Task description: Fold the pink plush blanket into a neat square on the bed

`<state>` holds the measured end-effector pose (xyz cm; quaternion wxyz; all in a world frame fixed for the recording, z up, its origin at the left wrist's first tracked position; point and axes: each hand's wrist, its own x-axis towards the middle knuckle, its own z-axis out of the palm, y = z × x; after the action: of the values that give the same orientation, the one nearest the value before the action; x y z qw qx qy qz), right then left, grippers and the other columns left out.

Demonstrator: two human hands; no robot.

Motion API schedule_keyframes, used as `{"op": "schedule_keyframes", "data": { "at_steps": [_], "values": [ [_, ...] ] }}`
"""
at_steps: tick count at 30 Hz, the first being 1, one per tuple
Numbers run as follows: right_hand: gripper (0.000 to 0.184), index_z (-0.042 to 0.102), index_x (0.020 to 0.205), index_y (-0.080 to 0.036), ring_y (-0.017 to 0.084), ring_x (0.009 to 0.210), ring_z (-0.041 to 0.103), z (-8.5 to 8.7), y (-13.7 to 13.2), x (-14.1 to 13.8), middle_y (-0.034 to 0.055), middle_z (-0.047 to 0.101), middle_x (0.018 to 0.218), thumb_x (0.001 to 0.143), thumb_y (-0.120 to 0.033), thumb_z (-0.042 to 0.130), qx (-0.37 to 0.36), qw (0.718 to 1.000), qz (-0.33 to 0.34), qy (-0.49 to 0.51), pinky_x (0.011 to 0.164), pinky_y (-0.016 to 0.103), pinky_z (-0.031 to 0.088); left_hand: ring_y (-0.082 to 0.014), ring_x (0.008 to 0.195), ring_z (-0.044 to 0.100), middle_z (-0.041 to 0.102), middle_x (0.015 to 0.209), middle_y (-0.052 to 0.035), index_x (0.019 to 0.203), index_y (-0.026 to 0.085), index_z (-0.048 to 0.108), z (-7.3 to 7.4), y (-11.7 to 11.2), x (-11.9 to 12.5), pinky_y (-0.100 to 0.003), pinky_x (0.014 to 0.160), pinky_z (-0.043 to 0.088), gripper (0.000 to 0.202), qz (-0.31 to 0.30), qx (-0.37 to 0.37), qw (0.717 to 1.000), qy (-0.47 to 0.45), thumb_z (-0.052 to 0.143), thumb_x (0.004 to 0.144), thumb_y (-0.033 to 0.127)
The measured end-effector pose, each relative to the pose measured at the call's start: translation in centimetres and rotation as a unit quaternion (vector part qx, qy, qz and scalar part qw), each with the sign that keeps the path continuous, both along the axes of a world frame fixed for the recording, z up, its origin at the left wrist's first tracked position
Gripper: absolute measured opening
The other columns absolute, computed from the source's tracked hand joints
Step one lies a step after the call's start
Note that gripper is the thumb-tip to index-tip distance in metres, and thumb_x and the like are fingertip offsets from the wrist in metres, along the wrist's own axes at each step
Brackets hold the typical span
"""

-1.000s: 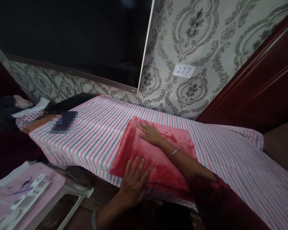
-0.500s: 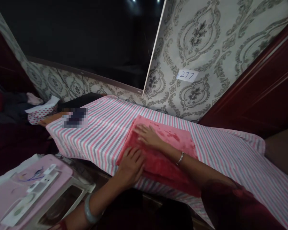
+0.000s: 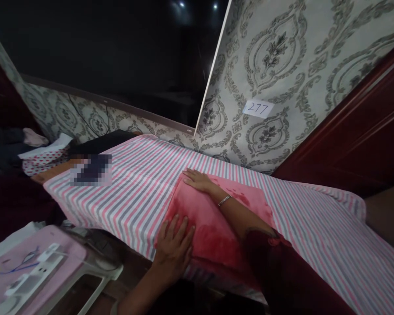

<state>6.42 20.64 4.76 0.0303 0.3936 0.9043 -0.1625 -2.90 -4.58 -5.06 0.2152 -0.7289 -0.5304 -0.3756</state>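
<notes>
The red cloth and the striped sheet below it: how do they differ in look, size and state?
The red cloth is plain and plush; the striped sheet has pink, grey and white stripes. The red cloth is folded into a small rectangle; the striped sheet is spread wide under it. The left hand and right hand rest open on the red cloth. Both are fabric and lie flat.

Deep pink-red for the folded cloth [image 3: 213, 218] at centre. Pink, grey and white stripes across the sheet [image 3: 134, 183] beneath. At 1 o'clock, cream wallpaper [image 3: 276, 52] with grey damask ornaments. At 9 o'clock, white fabric [image 3: 42, 159] with red dots. Maroon sleeve [image 3: 282, 271] at 5 o'clock.
</notes>
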Motion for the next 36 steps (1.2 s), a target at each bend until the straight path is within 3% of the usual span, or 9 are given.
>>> {"op": "schedule_keyframes", "data": {
  "at_steps": [6,10,13,17,22,25,28,32,36],
  "values": [
    [0.065,0.027,0.162,-0.033,0.03,0.155,0.015,-0.7,0.5,-0.2,-0.0007,0.012,0.17,0.104,-0.063,0.027,0.008,1.0,-0.016,0.025,0.123,0.06,0.014,-0.0354,0.138,0.047,0.065,0.14,-0.0098,0.132,0.023,0.067,-0.5,0.3,-0.1,-0.055,0.117,0.029,0.043,-0.007,0.003,1.0,-0.017,0.057,0.091,0.03],
    [0.064,0.025,0.163,-0.032,0.031,0.156,0.008,0.7,-0.4,-0.4,-0.0002,0.008,0.171,0.105,-0.059,0.029,0.015,0.999,-0.022,0.021,0.123,0.062,0.012,-0.0354,0.138,0.047,0.064,0.14,-0.0108,0.135,0.024,0.066,0.2,0.2,-0.7,-0.055,0.116,0.03,0.044,-0.011,-0.018,1.0,0.018,0.056,0.091,0.027],
    [0.061,0.023,0.163,-0.03,0.031,0.157,0.004,2.4,-2.7,0.8,0.0025,0.006,0.171,0.107,-0.052,0.034,0.075,0.996,-0.008,0.04,0.123,0.062,0.009,-0.0354,0.138,0.047,0.064,0.14,-0.0119,0.136,0.024,0.065,0.8,0.2,-1.1,-0.054,0.114,0.032,0.045,-0.011,-0.026,0.999,0.043,0.056,0.092,0.025],
    [0.061,0.028,0.162,-0.031,0.031,0.156,0.008,3.5,-8.7,6.5,0.0058,0.012,0.17,0.106,-0.049,0.044,0.125,0.988,0.066,0.067,0.123,0.061,0.01,-0.0363,0.131,0.053,0.065,0.138,-0.0141,0.134,0.02,0.066,2.4,0.2,-1.9,-0.054,0.106,0.042,0.042,-0.022,-0.04,0.996,0.077,0.053,0.094,0.024],
    [0.056,0.038,0.158,-0.032,0.027,0.156,0.014,2.1,-16.4,16.4,0.0055,0.026,0.167,0.106,-0.053,0.043,0.119,0.986,0.088,0.073,0.125,0.057,0.009,-0.0312,0.113,0.065,0.073,0.122,-0.0125,0.12,0.021,0.071,7.6,1.1,-1.9,-0.051,0.094,0.051,0.036,-0.098,-0.104,0.986,0.082,0.042,0.1,0.027],
    [0.059,0.037,0.158,-0.031,0.029,0.156,0.013,0.7,-18.5,19.4,0.0071,0.027,0.166,0.105,-0.054,0.046,0.132,0.988,0.053,0.068,0.124,0.06,0.009,-0.0253,0.122,0.063,0.068,0.133,-0.0112,0.132,0.021,0.065,11.2,3.6,1.0,-0.045,0.102,0.051,0.04,-0.215,-0.159,0.961,0.074,0.039,0.102,0.029],
    [0.056,0.049,0.152,-0.026,0.032,0.152,0.025,-0.4,-19.1,19.6,0.0107,0.043,0.158,0.103,-0.053,0.052,0.147,0.986,0.035,0.07,0.123,0.061,0.011,-0.0219,0.136,0.054,0.059,0.147,-0.0102,0.144,0.022,0.055,13.2,8.0,6.0,-0.041,0.113,0.044,0.047,-0.351,-0.25,0.895,0.113,0.038,0.103,0.035],
    [0.052,0.053,0.148,-0.026,0.029,0.143,0.04,-1.5,-19.5,18.7,0.0086,0.055,0.149,0.103,-0.05,0.052,0.159,0.981,0.023,0.107,0.124,0.054,0.018,-0.0251,0.15,0.037,0.043,0.16,-0.0083,0.152,0.026,0.046,12.8,14.4,12.1,-0.053,0.123,0.024,0.053,-0.42,-0.366,0.802,0.215,0.034,0.104,0.042],
    [0.057,0.041,0.156,-0.033,0.029,0.148,0.031,-2.0,-19.7,18.6,0.0058,0.04,0.161,0.103,-0.055,0.048,0.16,0.977,0.01,0.137,0.123,0.058,0.016,-0.0289,0.157,0.018,0.03,0.167,-0.0084,0.159,0.029,0.034,10.9,18.7,14.8,-0.063,0.123,0.003,0.06,-0.434,-0.365,0.781,0.263,0.036,0.102,0.049]
  ]
}}
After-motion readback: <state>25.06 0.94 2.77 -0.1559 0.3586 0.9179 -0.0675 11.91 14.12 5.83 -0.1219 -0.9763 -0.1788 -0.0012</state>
